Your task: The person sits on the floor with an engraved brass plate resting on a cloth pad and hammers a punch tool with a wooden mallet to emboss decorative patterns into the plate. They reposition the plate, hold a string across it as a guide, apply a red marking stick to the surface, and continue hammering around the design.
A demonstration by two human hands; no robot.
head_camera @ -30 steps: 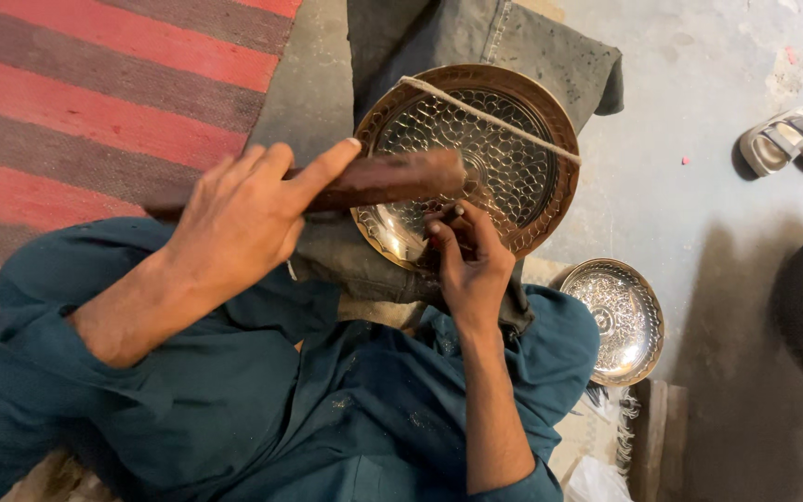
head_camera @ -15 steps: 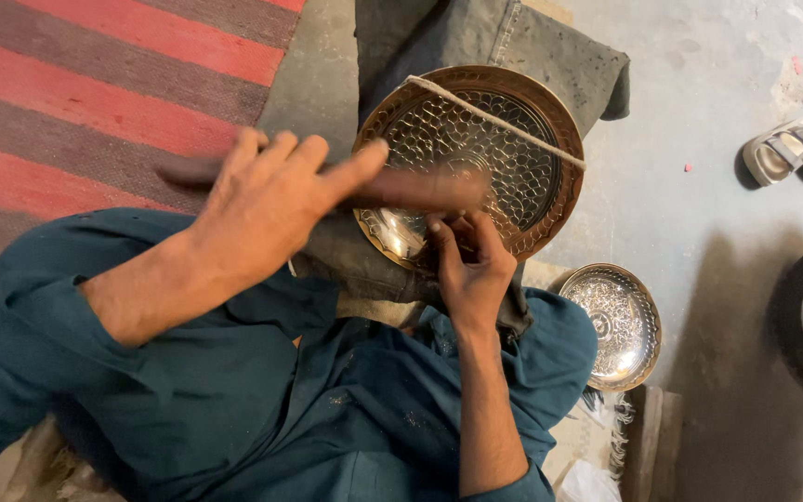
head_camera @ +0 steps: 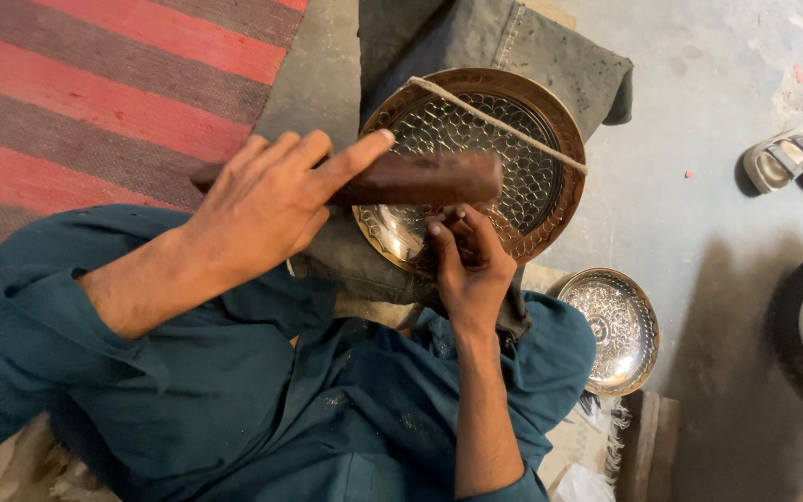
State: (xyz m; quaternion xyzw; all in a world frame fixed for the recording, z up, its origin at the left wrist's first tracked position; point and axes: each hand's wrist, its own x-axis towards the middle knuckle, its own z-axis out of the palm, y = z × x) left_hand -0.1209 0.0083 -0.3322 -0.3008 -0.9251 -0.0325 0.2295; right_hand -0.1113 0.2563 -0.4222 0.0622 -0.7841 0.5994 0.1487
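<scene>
Two hands at work: left hand grips wooden mallet above patterned brass tray, right hand pinching a small punch, near rim unfinished.

Honestly, there wasn't a single label, sign or screen anywhere around the big metal plate. The only thing that might have counted as packaging was a bit of crumpled white plastic, maybe a bag, well below and slightly right of that plate, right at the bottom edge of the view. It was plain white, mostly cut off, and too small to tell what it really was.
</scene>
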